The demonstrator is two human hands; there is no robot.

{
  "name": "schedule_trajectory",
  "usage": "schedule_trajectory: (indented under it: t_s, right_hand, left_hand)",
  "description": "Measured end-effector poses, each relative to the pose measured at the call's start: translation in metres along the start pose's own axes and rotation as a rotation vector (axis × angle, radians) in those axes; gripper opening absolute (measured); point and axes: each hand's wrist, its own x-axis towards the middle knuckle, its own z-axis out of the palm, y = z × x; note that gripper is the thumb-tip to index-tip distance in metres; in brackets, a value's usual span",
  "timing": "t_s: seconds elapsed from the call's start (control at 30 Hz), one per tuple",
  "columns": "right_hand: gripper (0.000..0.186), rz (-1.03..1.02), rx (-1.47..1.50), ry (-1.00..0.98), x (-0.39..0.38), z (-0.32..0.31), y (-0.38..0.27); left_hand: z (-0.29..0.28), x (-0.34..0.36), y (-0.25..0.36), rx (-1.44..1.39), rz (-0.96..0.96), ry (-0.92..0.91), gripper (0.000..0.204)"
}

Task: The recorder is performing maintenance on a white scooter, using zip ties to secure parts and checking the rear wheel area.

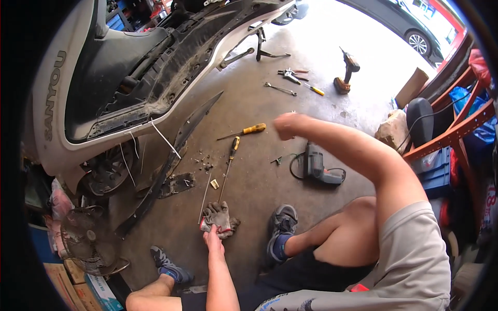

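My left hand [213, 239] is closed at the red-edged cuff of a pair of grey work gloves [218, 216], low over the floor between my feet. A thin pale strip [206, 197] runs up from beside the gloves; whether my hand also grips it is unclear. My right arm is stretched across to the left, and the right hand [288, 126] hangs over the floor with fingers curled; what they may hold is hidden. Near that hand lies a yellow-handled screwdriver [253, 128]. A second, long-shafted screwdriver [234, 147] points toward the gloves.
A scooter [129, 78] with pale strips [166, 138] hanging from it fills the upper left. Beside it lies a long dark trim piece [176, 150]. A corded drill [321, 166], cordless drill [346, 72], pliers [293, 75], wrench [280, 89] and fan [89, 238] surround me.
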Motion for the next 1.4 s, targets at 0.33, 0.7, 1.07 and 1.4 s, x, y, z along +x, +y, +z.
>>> schedule_trajectory:
  t_s: [0.33, 0.7, 1.07, 1.4]
  right_hand:
    - [0.107, 0.878, 0.833, -0.090, -0.001, 0.234, 0.060]
    - [0.079, 1.066, 0.851, 0.351, -0.079, 0.268, 0.061]
    - [0.095, 1.438, 0.721, 0.324, -0.327, 0.477, 0.090]
    - [0.063, 1.598, 0.638, 0.136, -0.386, 0.568, 0.172]
  left_hand:
    - [-0.023, 0.008, -0.028, 0.231, 0.021, -0.072, 0.036]
    - [0.018, -0.006, -0.032, 0.490, 0.088, -0.159, 0.038]
    - [0.024, -0.013, -0.024, 0.675, 0.208, -0.112, 0.037]
    - [0.064, -0.016, -0.010, 0.154, 0.146, -0.428, 0.039]
